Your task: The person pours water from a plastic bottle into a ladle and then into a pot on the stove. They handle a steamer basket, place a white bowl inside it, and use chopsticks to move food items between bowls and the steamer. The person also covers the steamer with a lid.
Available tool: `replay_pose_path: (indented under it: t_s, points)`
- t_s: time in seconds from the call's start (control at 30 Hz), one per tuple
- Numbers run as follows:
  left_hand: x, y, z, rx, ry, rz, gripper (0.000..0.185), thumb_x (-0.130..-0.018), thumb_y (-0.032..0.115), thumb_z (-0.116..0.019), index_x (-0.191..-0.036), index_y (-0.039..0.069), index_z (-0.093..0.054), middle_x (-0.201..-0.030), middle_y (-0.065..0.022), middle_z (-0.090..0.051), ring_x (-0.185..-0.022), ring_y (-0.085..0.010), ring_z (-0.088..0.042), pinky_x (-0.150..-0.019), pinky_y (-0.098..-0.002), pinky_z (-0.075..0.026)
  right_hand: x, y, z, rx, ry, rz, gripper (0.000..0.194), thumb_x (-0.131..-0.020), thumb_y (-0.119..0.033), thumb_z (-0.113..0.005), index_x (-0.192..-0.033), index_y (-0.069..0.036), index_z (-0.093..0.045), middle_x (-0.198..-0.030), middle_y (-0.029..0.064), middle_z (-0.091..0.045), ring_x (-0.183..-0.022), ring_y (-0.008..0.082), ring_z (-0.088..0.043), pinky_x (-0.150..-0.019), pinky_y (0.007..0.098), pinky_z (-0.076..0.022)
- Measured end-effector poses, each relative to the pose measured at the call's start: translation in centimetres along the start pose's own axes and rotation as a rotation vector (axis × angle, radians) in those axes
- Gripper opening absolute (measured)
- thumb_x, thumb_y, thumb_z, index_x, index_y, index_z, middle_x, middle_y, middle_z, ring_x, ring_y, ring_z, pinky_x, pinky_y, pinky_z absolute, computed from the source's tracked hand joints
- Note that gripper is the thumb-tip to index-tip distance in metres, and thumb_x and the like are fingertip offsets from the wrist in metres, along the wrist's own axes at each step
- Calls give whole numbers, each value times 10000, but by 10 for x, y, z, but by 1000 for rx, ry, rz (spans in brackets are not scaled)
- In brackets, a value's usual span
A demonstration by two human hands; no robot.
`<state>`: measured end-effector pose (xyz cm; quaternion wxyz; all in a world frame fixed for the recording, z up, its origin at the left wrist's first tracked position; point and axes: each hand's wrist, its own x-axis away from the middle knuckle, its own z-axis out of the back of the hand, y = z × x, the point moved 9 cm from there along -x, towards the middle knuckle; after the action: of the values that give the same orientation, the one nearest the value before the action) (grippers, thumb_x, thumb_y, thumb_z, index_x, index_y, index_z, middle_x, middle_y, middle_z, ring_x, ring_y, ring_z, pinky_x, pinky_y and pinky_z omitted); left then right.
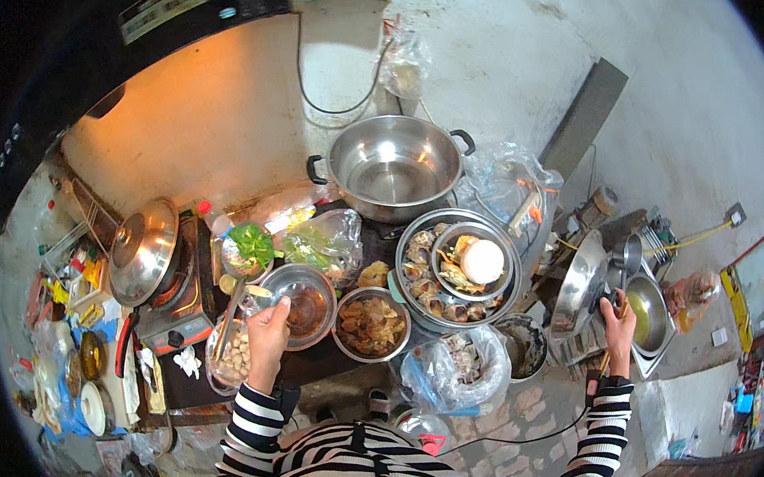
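My right hand (617, 327) grips a large stainless-steel lid (579, 287) by its knob, tilted on edge, with a thin wooden stick, perhaps chopsticks, along the palm. My left hand (267, 340) pinches a small pale item at the rim of a steel bowl (306, 310); what it is cannot be made out. Beside that bowl stands another with brown fried-looking pieces (370, 322). Between my hands, a wide steel pot (518, 283) contains snail-like shellfish (420, 268) around an inner bowl (442, 287) with crab-like pieces and a white round thing (482, 261).
Behind them sits a two-handled steel pot (394, 172). On the left, a lidded pan (142, 253) rests on a portable stove (190, 317), its red-black handle (126, 346) jutting forward. A plastic-bag-lined container (459, 369) and a dark pot (523, 344) are near the front. A cable (521, 442) crosses the brick floor.
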<state>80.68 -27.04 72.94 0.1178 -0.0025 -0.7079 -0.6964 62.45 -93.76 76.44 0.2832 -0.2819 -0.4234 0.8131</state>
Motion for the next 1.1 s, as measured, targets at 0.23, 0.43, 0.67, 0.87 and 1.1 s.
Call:
replay_pose_path:
  t_s: [0.23, 0.43, 0.67, 0.87, 1.1]
  points:
    - [-2, 11, 64, 87, 35, -103, 477, -923, 253, -591, -507, 150, -382, -476, 90, -348, -403, -20, -261, -395, -228, -161, -11, -79, -15, 319, -15, 206, 444, -784, -196, -718, -1141, 24, -571, -834, 91, -655, -749, 132, -579, -707, 287, -471]
    - [2, 29, 144, 155, 213, -103, 467, -941, 235, -558, -516, 140, -389, -483, 95, -351, -432, -9, -258, -415, -228, -161, 20, -148, -44, 349, -80, 331, 476, -775, -151, -723, -1188, 5, -546, -806, 129, -641, -724, 144, -576, -691, 286, -478]
    - [-2, 17, 204, 318, 228, -150, 446, -943, 219, -550, -545, 137, -368, -478, 82, -306, -413, -15, -235, -396, -234, -147, 119, -295, -187, 201, -462, 505, 539, -742, -94, -750, -1219, 19, -526, -997, 141, -647, -904, 169, -597, -813, 288, -474]
    - [-4, -10, 248, 374, 279, -57, 420, -943, 223, -551, -569, 119, -392, -497, 83, -306, -421, -15, -238, -407, -232, -147, 223, -361, -333, 264, -756, 607, 574, -741, -242, -761, -1217, -28, -524, -1003, 219, -643, -917, 323, -648, -781, 366, -508]
    - [13, -39, 315, 388, 373, 11, 447, -947, 236, -547, -563, 129, -345, -483, 78, -257, -406, -22, -216, -389, -247, -143, 248, -276, -456, 660, -769, 512, 585, -735, -419, -722, -1175, -86, -530, -831, 215, -658, -792, 387, -641, -672, 464, -515]
